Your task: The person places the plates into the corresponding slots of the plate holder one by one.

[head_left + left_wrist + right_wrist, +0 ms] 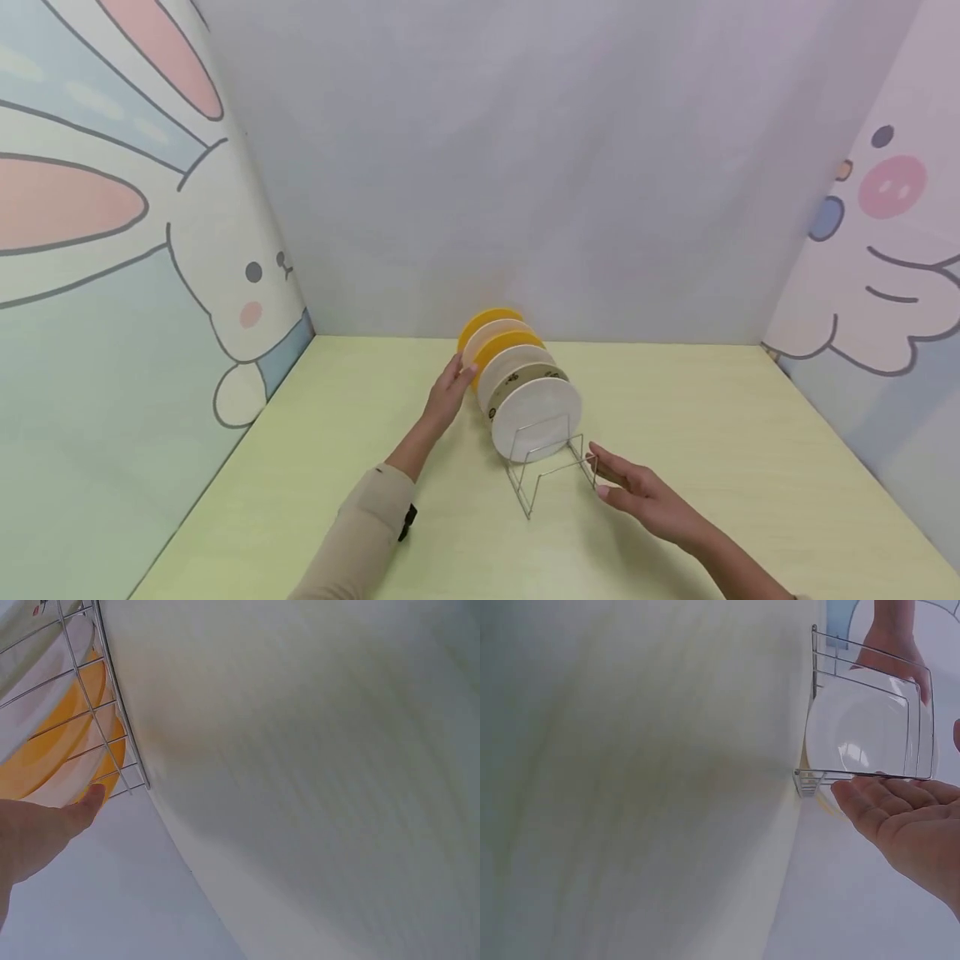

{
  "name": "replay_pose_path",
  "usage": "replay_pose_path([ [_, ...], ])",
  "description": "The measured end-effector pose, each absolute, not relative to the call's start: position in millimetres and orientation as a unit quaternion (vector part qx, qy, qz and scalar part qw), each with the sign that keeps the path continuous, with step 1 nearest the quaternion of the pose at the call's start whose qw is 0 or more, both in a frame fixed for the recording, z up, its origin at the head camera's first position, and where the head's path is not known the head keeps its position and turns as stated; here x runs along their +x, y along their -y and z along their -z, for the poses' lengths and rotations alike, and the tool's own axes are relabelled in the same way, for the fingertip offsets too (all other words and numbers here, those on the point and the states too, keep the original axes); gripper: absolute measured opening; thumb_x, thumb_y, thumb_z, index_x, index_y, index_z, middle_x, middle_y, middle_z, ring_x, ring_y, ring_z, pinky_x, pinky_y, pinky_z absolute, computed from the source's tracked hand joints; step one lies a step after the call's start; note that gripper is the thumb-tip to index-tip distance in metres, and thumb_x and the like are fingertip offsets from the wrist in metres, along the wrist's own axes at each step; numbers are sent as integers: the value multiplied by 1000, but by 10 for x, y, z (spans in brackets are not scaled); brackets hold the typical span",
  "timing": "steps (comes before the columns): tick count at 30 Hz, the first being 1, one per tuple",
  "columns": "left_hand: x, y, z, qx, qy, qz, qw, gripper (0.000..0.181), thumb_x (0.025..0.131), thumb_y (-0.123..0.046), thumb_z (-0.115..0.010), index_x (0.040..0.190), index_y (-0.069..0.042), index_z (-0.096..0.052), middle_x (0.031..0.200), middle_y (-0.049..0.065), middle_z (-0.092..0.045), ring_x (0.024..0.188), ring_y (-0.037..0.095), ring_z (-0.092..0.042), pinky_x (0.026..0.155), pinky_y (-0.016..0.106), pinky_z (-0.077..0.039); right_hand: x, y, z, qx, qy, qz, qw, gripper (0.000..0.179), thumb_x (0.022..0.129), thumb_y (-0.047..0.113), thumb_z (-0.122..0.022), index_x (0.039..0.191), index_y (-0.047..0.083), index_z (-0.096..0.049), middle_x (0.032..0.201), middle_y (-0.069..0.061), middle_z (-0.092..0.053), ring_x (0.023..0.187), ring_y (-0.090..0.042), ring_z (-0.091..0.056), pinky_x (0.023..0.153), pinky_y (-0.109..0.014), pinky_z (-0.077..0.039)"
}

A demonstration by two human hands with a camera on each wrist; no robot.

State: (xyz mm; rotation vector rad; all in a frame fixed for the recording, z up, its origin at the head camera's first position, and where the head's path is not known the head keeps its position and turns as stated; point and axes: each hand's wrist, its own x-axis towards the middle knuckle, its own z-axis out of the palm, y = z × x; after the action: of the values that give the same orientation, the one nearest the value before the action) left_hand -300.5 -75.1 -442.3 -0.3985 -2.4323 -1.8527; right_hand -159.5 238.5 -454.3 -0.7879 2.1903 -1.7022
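Observation:
A wire dish rack [519,493] holds several plates standing on edge in a row. The front one is a white plate [543,400]; behind it come an olive patterned plate [531,375], pale plates and two yellow plates, the rearmost a yellow plate [487,316]. My left hand [447,393] rests along the left side of the rear plates, its thumb [91,804] by the rack's wires in the left wrist view. At the rack's front right corner, my right hand [651,500] has its fingers extended along the side wire, fingertips right at it.
The rack stands on a pale yellow-green table [720,433]. A plain light grey wall [525,167] rises behind it. Side panels carry a cartoon rabbit [225,283] at left and a cartoon pig [885,275] at right. The rack's front slots show bare wire.

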Motion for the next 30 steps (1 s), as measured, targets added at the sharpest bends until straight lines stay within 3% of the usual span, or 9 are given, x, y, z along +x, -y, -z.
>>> replay_pose_path([
  [6,-3028,760,4501,-106,774,625,16,64,97,-42,-42,147,-7,-24,147,14,-28,135,30,-23,106,49,-19,-1624,-2396,4547,-268,-765,573,121,56,99,11,-44,141,-13,-18,140,-36,-24,125,-51,-25,93,-22,-37],
  [12,-2779,653,4409,-56,786,614,51,62,97,-42,-40,147,-7,-26,146,16,-29,131,34,-29,104,53,-21,-1890,-2448,4518,-156,-791,589,51,50,99,23,-45,137,-9,-36,140,-26,-34,127,-41,-32,99,-50,-30],
  [16,-2534,504,4364,-56,786,613,59,61,98,-39,-38,147,-5,-23,148,15,-28,131,34,-29,105,51,-19,-2179,-2414,4492,-118,-767,631,23,57,100,27,-42,143,-6,-25,146,-26,-21,131,-42,-22,99,-58,-24],
  [22,-2314,309,4399,-67,777,626,27,63,98,-38,-36,148,-4,-17,150,14,-21,136,33,-17,107,50,-13,-2554,-2198,4516,-107,-727,676,58,60,101,33,-34,149,5,-10,152,-20,-6,135,-40,-12,102,-58,-18],
  [30,-2281,243,4423,-51,784,619,19,72,94,-48,-38,148,-6,-17,151,13,-18,137,32,-14,107,50,-11,-2695,-1973,4586,-105,-721,677,106,65,100,47,-26,150,10,-7,152,-19,-8,134,-41,-17,102,-57,-21],
])
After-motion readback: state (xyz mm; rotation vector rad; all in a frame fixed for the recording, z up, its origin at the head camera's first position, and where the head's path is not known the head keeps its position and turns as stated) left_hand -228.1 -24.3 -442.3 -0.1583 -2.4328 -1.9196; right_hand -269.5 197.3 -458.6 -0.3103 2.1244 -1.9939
